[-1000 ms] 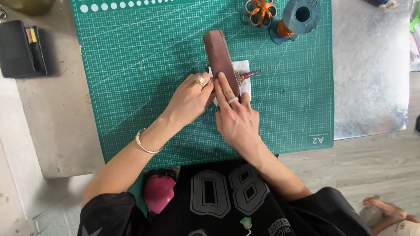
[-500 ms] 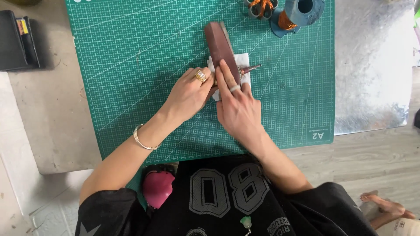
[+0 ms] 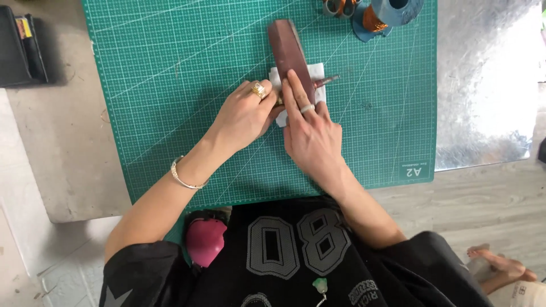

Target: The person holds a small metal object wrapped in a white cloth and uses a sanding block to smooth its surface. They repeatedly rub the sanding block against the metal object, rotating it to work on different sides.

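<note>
I sit at a grey table [image 3: 68, 148] with a big green cutting mat [image 3: 170, 85] on it. The mat has thin white lines in squares and slanted lines. The floor at the right is pale wood.

At the far left a black case [image 3: 20, 51] lies on the table, and the edge of the view cuts it off. Near my lap a round pink thing [image 3: 206, 241] peeks out from under the table. I cannot tell what it is.

My left hand [image 3: 244, 116] rests on the mat with a gold ring and a thin silver bracelet on the wrist. Its fingers curl in at the near end of a long brown strip [image 3: 290, 51]. My right hand hides the fingertips, so I cannot tell if they pinch anything.

The brown strip looks smooth and stiff, like leather. It lies in the middle of the mat, near the top, pointing away from me. Under it is a small white paper [image 3: 316, 73], soft and crumpled like a tissue.

My right hand [image 3: 311, 133] lies flat and open, pressing down on the near end of the strip. It covers that end. A thin dark tool [image 3: 328, 81] sticks out to the right from under the strip. Most of it is hidden.

At the top edge sit orange-handled scissors [image 3: 340, 7] and a blue spool [image 3: 392, 11], both cut off. At the right a shiny silver sheet [image 3: 483, 85] covers the table. A bare foot [image 3: 500, 264] shows low at the right.
</note>
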